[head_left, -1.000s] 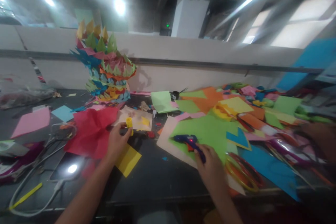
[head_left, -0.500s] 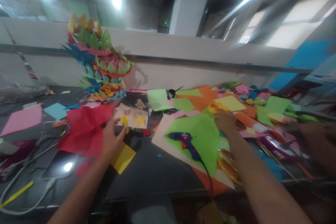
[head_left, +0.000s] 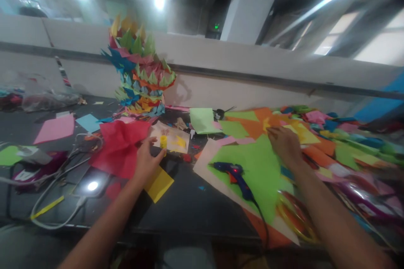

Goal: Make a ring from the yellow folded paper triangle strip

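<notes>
My left hand (head_left: 147, 157) is at the left of centre, beside the crumpled red paper (head_left: 121, 147), with its fingers around a small yellow paper roll (head_left: 163, 142). My right hand (head_left: 285, 145) reaches over the colored paper pile, its fingertips together at small yellow-orange pieces; what they hold, if anything, is too blurred to tell. A blue glue gun (head_left: 233, 172) with a red light lies on the green sheet (head_left: 261, 189) between my hands. A yellow square (head_left: 159, 184) rests by my left wrist.
A tall layered paper sculpture (head_left: 139, 71) stands at the back left near the low wall. A phone (head_left: 91, 183) with white cables lies at left. Yellow tape rolls (head_left: 295, 218) sit near my right forearm. Paper scraps (head_left: 318, 117) are heaped at the back right.
The view has turned left, so the table items appear farther right. My left hand still has the yellow roll. Another person's arm at the right edge is out of view.
</notes>
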`<move>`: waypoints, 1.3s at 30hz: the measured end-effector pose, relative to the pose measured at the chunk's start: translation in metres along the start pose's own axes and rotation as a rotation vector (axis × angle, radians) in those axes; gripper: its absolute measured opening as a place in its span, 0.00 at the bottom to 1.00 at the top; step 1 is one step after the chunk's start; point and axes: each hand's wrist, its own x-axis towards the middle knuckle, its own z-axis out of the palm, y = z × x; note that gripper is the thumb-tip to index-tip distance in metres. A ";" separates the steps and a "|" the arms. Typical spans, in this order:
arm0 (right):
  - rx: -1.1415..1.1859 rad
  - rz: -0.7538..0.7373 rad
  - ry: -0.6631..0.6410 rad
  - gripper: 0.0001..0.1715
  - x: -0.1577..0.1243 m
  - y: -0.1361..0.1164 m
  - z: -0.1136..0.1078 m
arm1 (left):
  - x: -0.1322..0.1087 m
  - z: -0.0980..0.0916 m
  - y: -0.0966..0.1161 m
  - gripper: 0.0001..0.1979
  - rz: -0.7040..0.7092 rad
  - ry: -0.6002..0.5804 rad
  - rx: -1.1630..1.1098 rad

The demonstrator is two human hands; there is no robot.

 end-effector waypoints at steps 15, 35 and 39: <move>0.630 -0.475 -0.779 0.14 -0.039 -0.252 -0.023 | 0.057 -0.020 -0.010 0.13 -0.109 -0.164 0.344; -0.071 0.164 -1.058 0.17 0.080 -0.198 0.152 | 0.061 -0.031 -0.018 0.24 -0.096 -0.176 0.419; -0.018 0.134 -1.002 0.13 0.078 -0.201 0.148 | 0.057 -0.041 -0.014 0.25 -0.063 -0.098 0.346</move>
